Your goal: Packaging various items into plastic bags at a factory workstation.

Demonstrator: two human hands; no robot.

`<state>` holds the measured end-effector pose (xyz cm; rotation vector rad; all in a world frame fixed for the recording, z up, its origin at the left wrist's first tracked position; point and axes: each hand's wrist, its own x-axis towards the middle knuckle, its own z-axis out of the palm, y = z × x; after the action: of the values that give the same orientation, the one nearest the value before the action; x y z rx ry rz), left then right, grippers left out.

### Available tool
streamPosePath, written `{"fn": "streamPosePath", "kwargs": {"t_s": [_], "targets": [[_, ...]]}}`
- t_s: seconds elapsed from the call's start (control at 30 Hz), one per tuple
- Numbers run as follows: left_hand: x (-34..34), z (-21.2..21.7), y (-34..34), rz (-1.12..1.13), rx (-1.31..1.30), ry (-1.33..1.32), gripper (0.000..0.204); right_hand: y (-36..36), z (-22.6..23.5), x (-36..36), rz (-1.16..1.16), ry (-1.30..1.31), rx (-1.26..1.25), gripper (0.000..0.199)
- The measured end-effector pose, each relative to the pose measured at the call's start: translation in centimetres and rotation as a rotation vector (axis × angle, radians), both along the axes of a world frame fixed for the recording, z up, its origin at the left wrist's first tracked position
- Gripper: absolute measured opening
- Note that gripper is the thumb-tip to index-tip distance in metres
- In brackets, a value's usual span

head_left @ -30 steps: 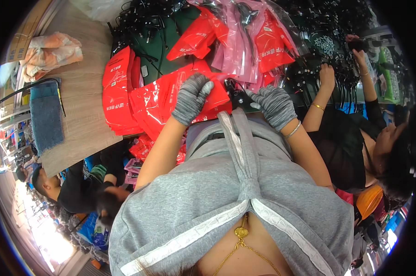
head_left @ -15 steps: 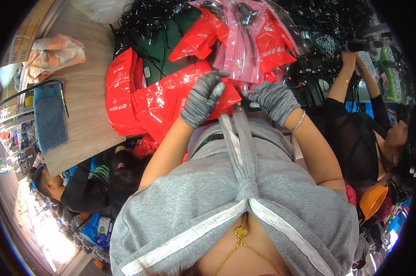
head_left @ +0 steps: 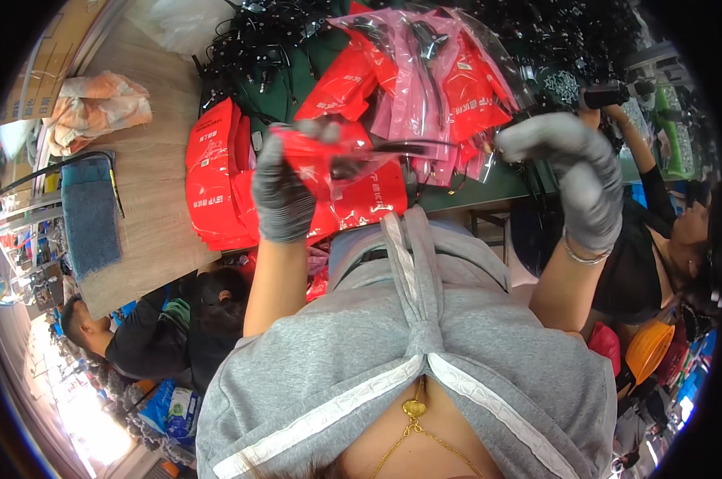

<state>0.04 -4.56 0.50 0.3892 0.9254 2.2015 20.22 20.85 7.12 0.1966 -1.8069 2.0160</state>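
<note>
My left hand, in a grey knit glove, grips a red plastic bag by its side, fingers wrapped round it. A black cable sticks out of the bag's clear part toward the right. My right hand, also gloved, is raised at the right with curved fingers. Motion smears it, and whether it holds anything is unclear. Beneath the held bag lies another red bag at the table's near edge. Pink-and-clear bags with black cables inside lie just beyond.
Stacked red bags stand left, beside a wooden board with a blue cloth and a checked cloth. Heaps of black cables cover the green table's far side. A co-worker works at the right; two people sit lower left.
My left hand has moved left and lifted a red bag, with a black cable showing from it. My right hand has swung right and up, away from the bags.
</note>
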Motion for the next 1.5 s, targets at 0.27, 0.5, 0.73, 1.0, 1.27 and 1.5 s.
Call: {"fn": "streamPosePath", "kwargs": {"t_s": [0.27, 0.5, 0.73, 1.0, 1.27, 1.5], "targets": [[-1.2, 1.9, 1.2, -0.085, 0.069, 0.124, 0.033, -0.5, -11.5, -4.3, 0.188, -0.866, -0.59, 0.06], [0.8, 2.8, 6.5, -0.432, 0.065, 0.906, 0.026, -6.0, -9.4, -8.4, 0.179, -0.622, -1.062, 0.072], [-9.3, -6.8, 2.2, 0.189, -0.487, 0.129, 0.033, 1.6, -10.7, -11.8, -0.225, -0.539, -0.085, 0.075], [-23.9, -23.9, 0.6, 0.382, -1.964, 0.122, 0.071, 6.4, -24.9, -15.9, -0.696, -0.905, 1.403, 0.081], [-23.0, -22.7, 0.8, 0.481, -1.477, 0.304, 0.047, 6.5, -20.4, -14.1, -0.72, -0.87, 1.222, 0.086], [-12.0, -16.5, -1.0, 0.363, -0.79, 0.058, 0.029, 2.3, -16.9, -10.8, -0.97, -0.369, 1.082, 0.079]]}}
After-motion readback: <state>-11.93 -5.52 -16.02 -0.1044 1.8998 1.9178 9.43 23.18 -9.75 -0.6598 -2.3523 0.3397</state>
